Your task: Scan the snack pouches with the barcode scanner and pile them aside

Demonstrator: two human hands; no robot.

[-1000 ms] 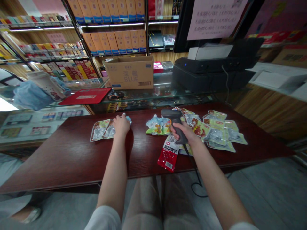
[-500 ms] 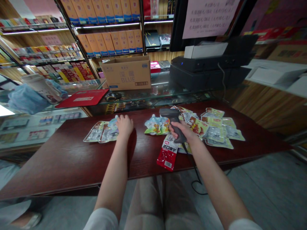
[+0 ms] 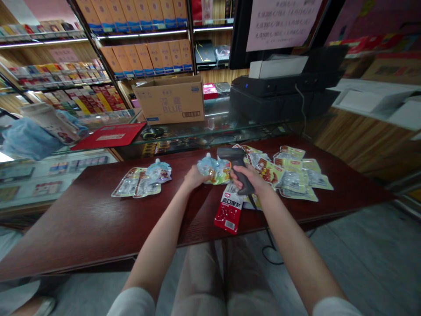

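My right hand (image 3: 248, 177) is wrapped round the handle of a dark grey barcode scanner (image 3: 232, 154), whose head points left and whose cable hangs off the table's front edge. My left hand (image 3: 195, 176) has its fingers closed on the lower left edge of a blue spouted pouch (image 3: 208, 163); part of that grip is hidden. A second pouch (image 3: 223, 169) lies against it, just left of the scanner. Below the scanner lies a red snack packet (image 3: 228, 215). Another blue spouted pouch (image 3: 158, 170) rests on clear-windowed snack packets (image 3: 126, 183) at the left.
Several more snack packets (image 3: 296, 180) are heaped on the dark red table (image 3: 98, 228) at the right. Behind it, a glass counter carries a cardboard box (image 3: 169, 101), a red folder (image 3: 110, 135) and a black till (image 3: 263, 103). A person's foot (image 3: 44, 306) shows at lower left.
My left hand has left the blue spouted pouch on the left pile and moved right to a pouch beside the scanner. My right hand still holds the scanner in nearly the same place.
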